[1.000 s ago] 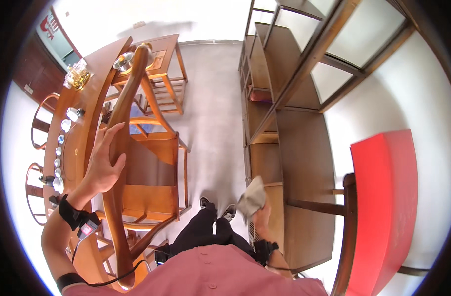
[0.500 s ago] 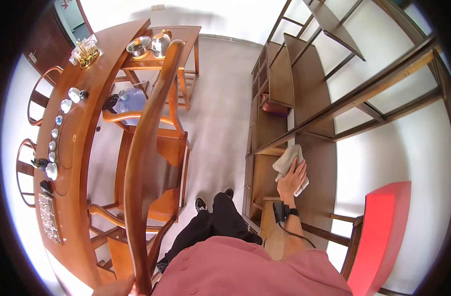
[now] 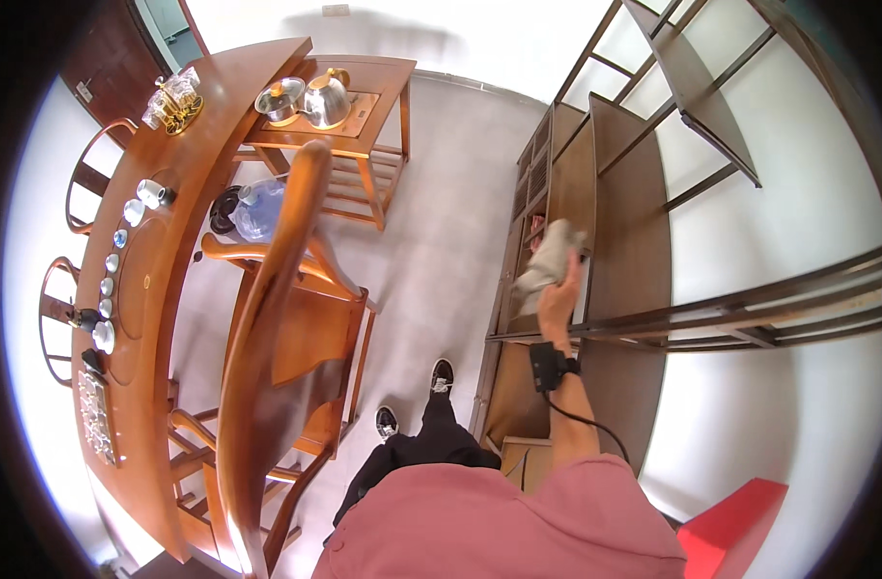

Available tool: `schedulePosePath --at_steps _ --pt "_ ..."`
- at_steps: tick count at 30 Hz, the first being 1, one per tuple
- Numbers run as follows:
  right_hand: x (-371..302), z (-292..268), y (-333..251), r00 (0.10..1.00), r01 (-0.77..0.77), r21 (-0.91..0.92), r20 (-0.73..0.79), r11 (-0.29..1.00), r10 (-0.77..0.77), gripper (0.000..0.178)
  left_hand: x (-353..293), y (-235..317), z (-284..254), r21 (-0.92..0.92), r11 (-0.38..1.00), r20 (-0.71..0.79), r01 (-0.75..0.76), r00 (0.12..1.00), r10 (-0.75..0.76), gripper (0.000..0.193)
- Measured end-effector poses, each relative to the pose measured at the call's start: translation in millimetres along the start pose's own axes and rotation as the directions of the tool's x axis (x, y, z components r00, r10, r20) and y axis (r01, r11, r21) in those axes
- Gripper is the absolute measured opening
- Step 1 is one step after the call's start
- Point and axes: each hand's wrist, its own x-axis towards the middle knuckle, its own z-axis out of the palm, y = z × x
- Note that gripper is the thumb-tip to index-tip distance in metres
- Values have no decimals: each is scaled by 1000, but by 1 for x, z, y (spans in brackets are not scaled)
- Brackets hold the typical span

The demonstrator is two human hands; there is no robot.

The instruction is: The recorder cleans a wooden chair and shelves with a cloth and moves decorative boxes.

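Note:
My right hand (image 3: pixel 560 301) grips a folded grey-beige cloth (image 3: pixel 551 255), slightly smeared by motion. Hand and cloth are over the dark brown shelf unit (image 3: pixel 619 236), past an upright divider frame; whether the cloth touches a board cannot be told. On the right wrist is a black strapped device with a cable (image 3: pixel 549 368). My left hand is out of view. Beneath the cloth, partly covered, a reddish item (image 3: pixel 537 228) lies in a compartment.
To the left stands a wooden armchair (image 3: pixel 310 333) with a high curved back. Beyond it, a long tea table (image 3: pixel 161 318) bears cups. A side table (image 3: pixel 388 82) holds a kettle (image 3: pixel 327 99) and a lidded pot (image 3: pixel 280 98). A red box-like object (image 3: pixel 735 526) is at lower right.
My right hand has moved forward along the shelf with the cloth, past the divider. My body has stepped forward. The left hand, earlier at the chair back, has left the view.

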Motion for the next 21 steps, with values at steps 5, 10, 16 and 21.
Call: schedulePosePath --at_steps 5,10,16,21 --pt "39 -16 44 994 -104 -683 -97 723 51 68 33 22 3 80 996 -50 -46 998 50 35" --pt "67 20 52 958 -256 -818 -141 515 251 74 61 61 -1 -26 995 2 -99 995 99 39" --pt "143 41 74 940 -308 -740 -140 598 311 63 84 62 -14 55 996 94 -76 993 70 40" --pt "172 28 103 870 -426 -642 -98 637 483 60 97 49 -23 -42 992 77 -120 989 123 40"
